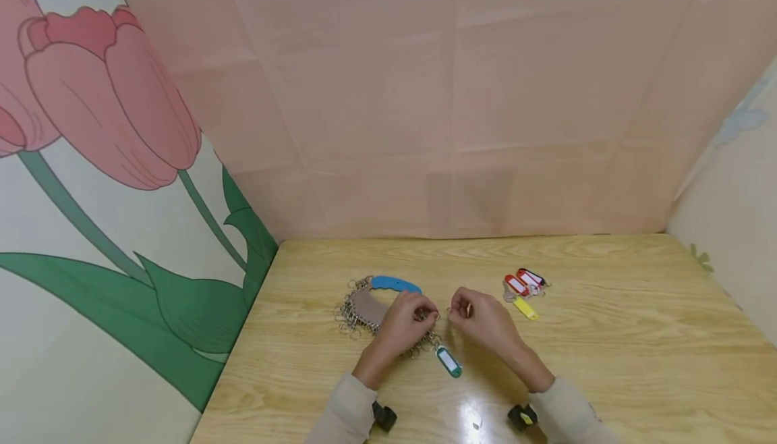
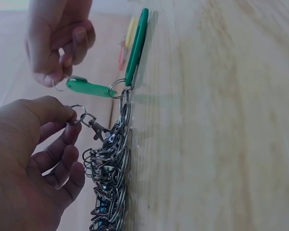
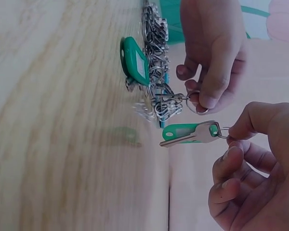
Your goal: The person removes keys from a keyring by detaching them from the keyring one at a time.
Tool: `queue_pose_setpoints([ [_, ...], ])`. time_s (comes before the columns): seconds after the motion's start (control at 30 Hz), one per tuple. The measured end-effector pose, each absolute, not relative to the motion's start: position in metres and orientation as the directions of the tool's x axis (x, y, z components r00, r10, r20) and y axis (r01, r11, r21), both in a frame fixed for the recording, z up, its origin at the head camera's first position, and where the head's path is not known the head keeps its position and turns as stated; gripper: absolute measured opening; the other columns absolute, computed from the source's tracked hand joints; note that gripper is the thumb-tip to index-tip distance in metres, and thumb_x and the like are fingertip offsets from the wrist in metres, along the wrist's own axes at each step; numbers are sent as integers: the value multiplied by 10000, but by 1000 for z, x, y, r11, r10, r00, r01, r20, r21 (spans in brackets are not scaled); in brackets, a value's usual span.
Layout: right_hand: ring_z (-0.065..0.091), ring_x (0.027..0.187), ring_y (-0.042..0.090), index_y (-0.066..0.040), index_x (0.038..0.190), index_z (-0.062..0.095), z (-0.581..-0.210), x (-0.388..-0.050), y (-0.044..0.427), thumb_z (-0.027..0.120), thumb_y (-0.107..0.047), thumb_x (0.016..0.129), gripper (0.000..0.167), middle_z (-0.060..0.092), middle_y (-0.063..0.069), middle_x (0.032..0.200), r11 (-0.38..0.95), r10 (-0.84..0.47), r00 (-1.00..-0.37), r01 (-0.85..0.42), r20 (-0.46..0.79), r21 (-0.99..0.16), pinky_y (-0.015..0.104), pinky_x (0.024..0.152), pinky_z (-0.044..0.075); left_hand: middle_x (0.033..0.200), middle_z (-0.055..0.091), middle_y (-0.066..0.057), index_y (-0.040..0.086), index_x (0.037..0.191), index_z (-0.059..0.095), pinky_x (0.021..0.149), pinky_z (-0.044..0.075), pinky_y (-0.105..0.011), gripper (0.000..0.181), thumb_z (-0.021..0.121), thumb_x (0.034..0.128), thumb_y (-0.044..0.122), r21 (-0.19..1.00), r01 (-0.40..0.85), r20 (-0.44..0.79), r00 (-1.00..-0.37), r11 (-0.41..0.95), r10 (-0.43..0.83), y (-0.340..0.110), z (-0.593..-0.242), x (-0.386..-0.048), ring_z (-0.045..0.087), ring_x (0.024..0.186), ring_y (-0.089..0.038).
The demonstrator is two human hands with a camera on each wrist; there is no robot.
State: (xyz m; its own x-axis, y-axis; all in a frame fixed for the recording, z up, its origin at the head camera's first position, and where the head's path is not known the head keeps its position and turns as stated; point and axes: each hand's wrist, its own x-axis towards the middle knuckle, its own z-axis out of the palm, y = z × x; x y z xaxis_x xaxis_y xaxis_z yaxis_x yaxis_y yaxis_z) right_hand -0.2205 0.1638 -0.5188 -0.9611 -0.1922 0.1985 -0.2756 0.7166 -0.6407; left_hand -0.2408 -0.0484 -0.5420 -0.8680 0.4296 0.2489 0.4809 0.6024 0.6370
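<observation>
My left hand (image 1: 400,320) pinches a bare metal split ring (image 2: 78,106), which hangs from a small clip (image 2: 99,130) on the key holder. That holder is a curved brown plate (image 1: 368,306) with a blue handle (image 1: 394,284) and many clips and rings along its edge. Just to the right, my right hand (image 1: 488,320) pinches another ring bearing a silver key (image 3: 197,134) and a green key tag (image 2: 89,88). The two rings are apart. A second green key tag (image 1: 449,361) lies on the table, joined by a ring to the holder's near end.
Farther right on the wooden table (image 1: 637,336) lie red key tags (image 1: 516,285), a yellow key tag (image 1: 525,308) and a black key tag (image 1: 533,274) with keys. A pinkish sheet (image 1: 376,127) covers the back; a tulip-printed panel (image 1: 121,228) stands at left.
</observation>
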Motion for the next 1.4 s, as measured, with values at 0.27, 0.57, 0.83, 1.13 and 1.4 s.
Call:
queue_pose_setpoints([
  [0.27,490,597,47,-183,867,686,-513,-220,166,768,-94,865,122,586,-92,713,721,-194,-956,-290,219,-629,214,531,390,984,736,93,211,1016,801,853,491,-216,72,731,1015,193,636,485,258,-867,601,426,-50,-541,-241,605,914,-56],
  [0.57,472,587,47,-186,861,674,-506,-222,171,781,-93,859,141,582,-86,711,738,-193,-947,-311,255,-598,210,511,362,959,722,105,223,981,792,809,473,-194,61,744,1000,191,634,480,264,-872,606,413,-53,-541,-241,594,904,-93],
  [0.83,468,582,44,-170,863,686,-502,-224,180,757,-92,845,108,591,-82,714,752,-188,-936,-332,298,-569,215,523,369,968,723,111,219,986,794,814,480,-202,59,740,1004,202,634,470,255,-877,614,408,-56,-540,-242,556,900,-25],
  [1.13,487,597,68,-161,881,689,-497,-227,191,756,-93,864,97,606,-65,736,748,-172,-938,-323,300,-580,230,525,381,976,713,112,229,999,792,777,482,-193,66,731,1015,213,641,448,230,-887,623,401,-59,-539,-242,549,903,-24],
  [1.4,459,567,44,-168,874,684,-496,-231,203,745,-97,858,95,605,-78,718,768,-171,-927,-338,335,-544,230,520,363,980,711,99,221,997,783,779,500,-187,59,729,1012,202,657,444,230,-888,609,399,-63,-540,-242,571,924,-37],
])
